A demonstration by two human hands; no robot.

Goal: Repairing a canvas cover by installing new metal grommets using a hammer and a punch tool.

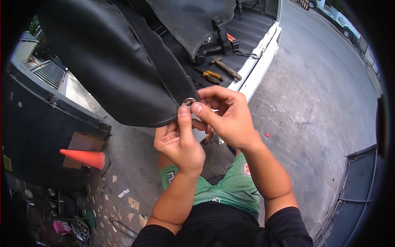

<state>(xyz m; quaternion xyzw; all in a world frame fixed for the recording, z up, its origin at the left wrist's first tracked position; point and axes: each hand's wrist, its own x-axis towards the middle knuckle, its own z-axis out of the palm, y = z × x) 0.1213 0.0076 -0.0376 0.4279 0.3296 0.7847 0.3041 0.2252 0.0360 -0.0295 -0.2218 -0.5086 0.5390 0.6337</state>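
A large black vinyl cover [111, 70] hangs in front of me, its lower right corner between my hands. At that corner sits a small round metal ring [189, 100], partly hidden by my thumbs. My left hand [183, 144] pinches the corner, thumb on top and fingers curled beneath. With thumb and bent fingers, my right hand [230, 117] grips at the ring from the other side. Just beyond lie yellow-and-black pliers [212, 76] and a hammer [226, 68] with a worn handle. Behind them is a black power tool [216, 49], partly covered.
The tools rest on a ribbed dark truck bed [255, 24] with a white edge [259, 61]. An orange cone [86, 158] lies tipped beside cardboard [80, 142] at left. Scraps litter the concrete ground [304, 103]. A dark metal panel [354, 193] stands at lower right.
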